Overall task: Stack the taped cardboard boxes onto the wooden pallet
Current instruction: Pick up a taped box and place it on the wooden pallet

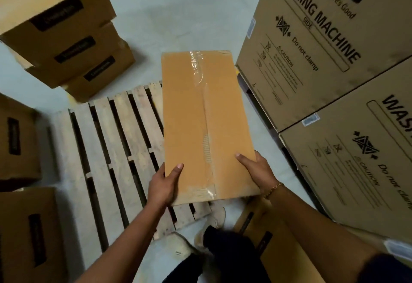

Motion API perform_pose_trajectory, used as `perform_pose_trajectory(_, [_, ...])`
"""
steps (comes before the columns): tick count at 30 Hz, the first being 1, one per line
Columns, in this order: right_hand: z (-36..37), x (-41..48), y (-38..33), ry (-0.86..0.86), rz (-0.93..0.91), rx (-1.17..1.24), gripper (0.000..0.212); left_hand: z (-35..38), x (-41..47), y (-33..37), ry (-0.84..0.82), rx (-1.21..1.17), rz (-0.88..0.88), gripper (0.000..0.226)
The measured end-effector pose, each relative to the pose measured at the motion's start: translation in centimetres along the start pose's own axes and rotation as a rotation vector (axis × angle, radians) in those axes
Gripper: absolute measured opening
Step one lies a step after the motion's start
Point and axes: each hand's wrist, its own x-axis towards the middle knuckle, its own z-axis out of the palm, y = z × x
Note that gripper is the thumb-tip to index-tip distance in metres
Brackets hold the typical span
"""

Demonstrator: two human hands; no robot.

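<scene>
While the left hand (166,185) and right hand (256,174) grip a taped box (200,122) by its near corners above the pallet (116,149), the visible slats hold 0 boxes; stacking looks barely begun.

The long tan taped cardboard box (200,126) hides the fingers of the left hand (163,185) and the right hand (258,171); only thumbs show. It also covers the right part of the pale slatted wooden pallet (116,149). The black labels (56,13) on the stacked brown cartons (73,59) are blurred and unreadable. The frame edge cuts off the large printed washing-machine cartons (323,48).
</scene>
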Motion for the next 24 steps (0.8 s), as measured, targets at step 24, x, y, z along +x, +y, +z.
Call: perform_pose_trajectory(24, [1.7, 18.1, -8.7, -0.073, -0.122, -0.137, 0.052, 4.1, 15.3, 6.2, 0.073, -0.202, -0.093, 0.054])
